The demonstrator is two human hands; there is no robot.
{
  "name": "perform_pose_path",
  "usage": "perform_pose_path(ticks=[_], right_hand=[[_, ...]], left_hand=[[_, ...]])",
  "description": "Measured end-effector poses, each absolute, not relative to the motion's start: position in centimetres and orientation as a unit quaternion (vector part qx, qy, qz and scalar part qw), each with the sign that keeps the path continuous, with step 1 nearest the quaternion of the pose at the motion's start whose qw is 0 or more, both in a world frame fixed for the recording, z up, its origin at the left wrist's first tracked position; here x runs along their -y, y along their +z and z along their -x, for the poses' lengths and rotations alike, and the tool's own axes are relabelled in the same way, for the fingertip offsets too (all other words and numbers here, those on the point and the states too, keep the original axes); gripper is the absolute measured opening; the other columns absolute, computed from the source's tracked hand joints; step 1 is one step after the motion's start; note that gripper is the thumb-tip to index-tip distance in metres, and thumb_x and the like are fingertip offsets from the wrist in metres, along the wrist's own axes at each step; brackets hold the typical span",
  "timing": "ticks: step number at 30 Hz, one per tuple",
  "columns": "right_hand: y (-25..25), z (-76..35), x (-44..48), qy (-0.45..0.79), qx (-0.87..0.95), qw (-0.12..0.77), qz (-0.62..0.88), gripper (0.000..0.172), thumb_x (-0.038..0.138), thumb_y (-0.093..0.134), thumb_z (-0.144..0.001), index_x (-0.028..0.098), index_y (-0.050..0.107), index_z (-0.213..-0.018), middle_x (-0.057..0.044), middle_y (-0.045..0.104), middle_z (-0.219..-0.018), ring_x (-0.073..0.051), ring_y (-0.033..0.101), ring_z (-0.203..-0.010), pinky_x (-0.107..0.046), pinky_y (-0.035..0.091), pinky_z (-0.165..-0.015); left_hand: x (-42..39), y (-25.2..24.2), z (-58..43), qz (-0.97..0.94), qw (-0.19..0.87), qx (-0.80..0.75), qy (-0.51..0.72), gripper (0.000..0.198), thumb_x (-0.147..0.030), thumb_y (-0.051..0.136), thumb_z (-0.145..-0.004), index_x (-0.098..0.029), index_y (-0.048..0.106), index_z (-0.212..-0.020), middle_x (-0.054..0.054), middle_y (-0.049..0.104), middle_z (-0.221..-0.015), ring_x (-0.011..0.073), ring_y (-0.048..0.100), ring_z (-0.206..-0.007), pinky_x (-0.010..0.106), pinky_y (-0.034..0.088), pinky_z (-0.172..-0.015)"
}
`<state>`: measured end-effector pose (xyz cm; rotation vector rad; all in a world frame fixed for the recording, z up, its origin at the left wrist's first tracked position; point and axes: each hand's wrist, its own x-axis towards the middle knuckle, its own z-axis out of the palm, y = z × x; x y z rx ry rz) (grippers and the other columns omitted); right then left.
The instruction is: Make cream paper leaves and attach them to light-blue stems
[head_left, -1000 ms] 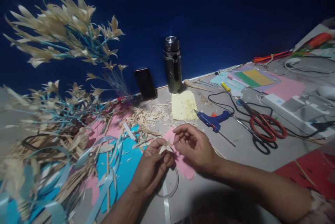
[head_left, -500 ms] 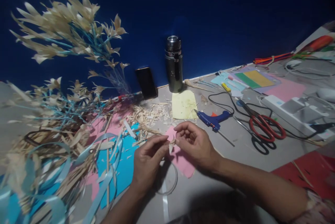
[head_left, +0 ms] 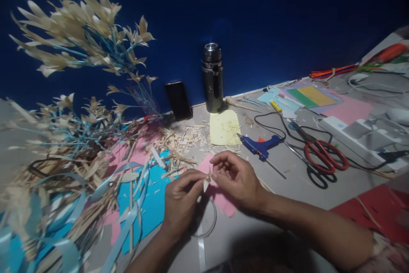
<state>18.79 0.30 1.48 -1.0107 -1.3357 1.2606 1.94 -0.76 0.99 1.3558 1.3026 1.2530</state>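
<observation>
My left hand and my right hand meet over the table, both pinching a small pale leaf-shaped piece between their fingertips. Under them lies a pink paper sheet and a loop of thin clear tape or wire. To the left a heap of dried pale leaves on blue stems rises off the table, with light blue ribbon curling through it over cyan paper.
A blue glue gun and red-handled scissors lie to the right, with a black cord and a white power strip. A steel flask, a phone and a yellow sheet stand at the back. Red paper lies at right.
My left hand turned over, from palm half up to knuckles up, and both hands drew the small leaf piece closer together. The rest of the table stays as it was.
</observation>
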Motion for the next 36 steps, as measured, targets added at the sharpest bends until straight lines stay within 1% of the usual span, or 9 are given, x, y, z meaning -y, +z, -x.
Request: perform_pose_path(ticks=[3, 7, 10, 14, 17, 20, 25, 30, 36], right_hand=[[1.5, -18.7, -0.5, 0.528, 0.543, 0.498, 0.422, 0.02, 0.021, 0.066, -0.077, 0.019, 0.063, -0.097, 0.001, 0.06, -0.078, -0.013, 0.055, -0.069, -0.026, 0.047, -0.063], [1.7, -18.6, -0.9, 0.556, 0.52, 0.493, 0.421, 0.021, 0.021, 0.066, -0.076, 0.018, 0.063, -0.096, 0.001, 0.059, -0.077, -0.013, 0.053, -0.068, -0.026, 0.045, -0.061], [1.8, -18.5, -1.0, 0.577, 0.501, 0.493, 0.416, 0.022, 0.02, 0.066, -0.075, 0.018, 0.063, -0.096, 0.002, 0.059, -0.077, -0.012, 0.053, -0.067, -0.025, 0.044, -0.061], [1.9, -18.5, -1.1, 0.593, 0.495, 0.486, 0.408, 0.023, 0.021, 0.067, -0.075, 0.018, 0.064, -0.098, 0.002, 0.059, -0.077, -0.012, 0.053, -0.067, -0.025, 0.043, -0.062], [1.7, -18.9, -1.4, 0.596, 0.493, 0.493, 0.398, 0.024, 0.024, 0.069, -0.077, 0.017, 0.065, -0.099, 0.001, 0.06, -0.079, -0.013, 0.055, -0.07, -0.026, 0.044, -0.065], [1.1, -19.5, -1.7, 0.587, 0.487, 0.502, 0.407, 0.023, 0.024, 0.069, -0.078, 0.017, 0.065, -0.099, 0.001, 0.061, -0.077, -0.013, 0.056, -0.07, -0.026, 0.045, -0.065], [0.5, -20.0, -2.0, 0.58, 0.491, 0.485, 0.432, 0.017, 0.025, 0.069, -0.079, 0.018, 0.067, -0.095, 0.002, 0.059, -0.073, -0.013, 0.054, -0.066, -0.025, 0.044, -0.058], [0.3, -20.1, -2.1, 0.563, 0.512, 0.477, 0.44, 0.008, 0.023, 0.069, -0.08, 0.017, 0.068, -0.085, 0.003, 0.059, -0.067, -0.012, 0.053, -0.062, -0.024, 0.043, -0.056], [-0.4, -20.1, -2.5, 0.573, 0.517, 0.476, 0.42, 0.015, 0.031, 0.067, -0.086, 0.017, 0.067, -0.082, 0.001, 0.063, -0.065, -0.014, 0.056, -0.057, -0.025, 0.045, -0.052]], left_hand=[[0.7, 0.1, -1.9, -0.495, 0.469, -0.526, 0.508, 0.005, -0.019, 0.078, -0.072, -0.019, 0.081, -0.067, 0.004, 0.072, -0.066, 0.0156, 0.058, -0.056, 0.027, 0.047, -0.055], [0.6, -0.8, -1.7, -0.454, 0.511, -0.524, 0.507, 0.008, -0.025, 0.079, -0.073, -0.018, 0.08, -0.069, -0.001, 0.064, -0.056, 0.0105, 0.051, -0.045, 0.024, 0.041, -0.047], [0.5, -1.1, -1.6, -0.443, 0.523, -0.521, 0.509, 0.01, -0.025, 0.081, -0.071, -0.018, 0.077, -0.065, -0.003, 0.058, -0.05, 0.0093, 0.049, -0.044, 0.023, 0.039, -0.046], [0.3, -1.0, -1.5, -0.43, 0.549, -0.51, 0.503, 0.021, -0.029, 0.082, -0.072, -0.016, 0.072, -0.06, -0.004, 0.054, -0.047, 0.0082, 0.046, -0.044, 0.022, 0.036, -0.046], [0.2, -0.9, -1.6, -0.418, 0.576, -0.49, 0.504, 0.027, -0.034, 0.082, -0.073, -0.016, 0.069, -0.058, -0.004, 0.051, -0.046, 0.0075, 0.042, -0.043, 0.021, 0.033, -0.046], [0.1, -0.8, -1.3, -0.422, 0.577, -0.48, 0.509, 0.03, -0.037, 0.082, -0.074, -0.016, 0.068, -0.058, -0.004, 0.051, -0.046, 0.0076, 0.041, -0.044, 0.022, 0.033, -0.046], [-0.4, -0.7, -0.4, -0.436, 0.531, -0.495, 0.532, 0.022, -0.027, 0.08, -0.076, -0.016, 0.071, -0.059, -0.004, 0.053, -0.049, 0.0082, 0.044, -0.046, 0.023, 0.035, -0.05], [-0.8, -0.3, 0.2, -0.45, 0.499, -0.499, 0.548, 0.011, -0.021, 0.081, -0.071, -0.019, 0.075, -0.062, -0.003, 0.059, -0.056, 0.0085, 0.046, -0.046, 0.024, 0.034, -0.046], [-0.7, 0.2, -0.1, -0.432, 0.527, -0.486, 0.547, 0.011, -0.019, 0.082, -0.068, -0.018, 0.075, -0.06, -0.004, 0.057, -0.053, 0.0077, 0.045, -0.042, 0.024, 0.032, -0.045]])
